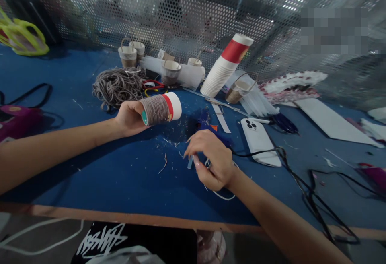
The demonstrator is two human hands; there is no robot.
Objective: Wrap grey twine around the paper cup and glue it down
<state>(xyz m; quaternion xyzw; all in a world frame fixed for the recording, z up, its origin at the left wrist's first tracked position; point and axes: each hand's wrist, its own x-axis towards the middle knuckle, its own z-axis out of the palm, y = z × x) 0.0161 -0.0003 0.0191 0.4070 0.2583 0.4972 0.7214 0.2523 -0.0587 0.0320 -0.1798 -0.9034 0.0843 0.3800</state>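
Observation:
My left hand (130, 118) is wrapped around a paper cup (157, 109) lying on its side in the air. Grey cord winds around most of the cup, while a red band and a white end stay bare on the right. My right hand (211, 157) hovers over the table with its fingers loosely bent, thumb and fingertips a little apart; nothing shows between them. A blue glue gun (221, 136) lies just behind it, partly hidden. Below the right fingertips is a small pale strip (190, 162), and a thin white cord (224, 196) loops under the hand.
A heap of grey cord (117, 87) lies behind my left hand. Several small cord-wrapped cups (171, 73) stand at the back near a tilted stack of paper cups (218, 71). To the right are a white phone (261, 145), black cables (297, 179) and a white board (337, 121).

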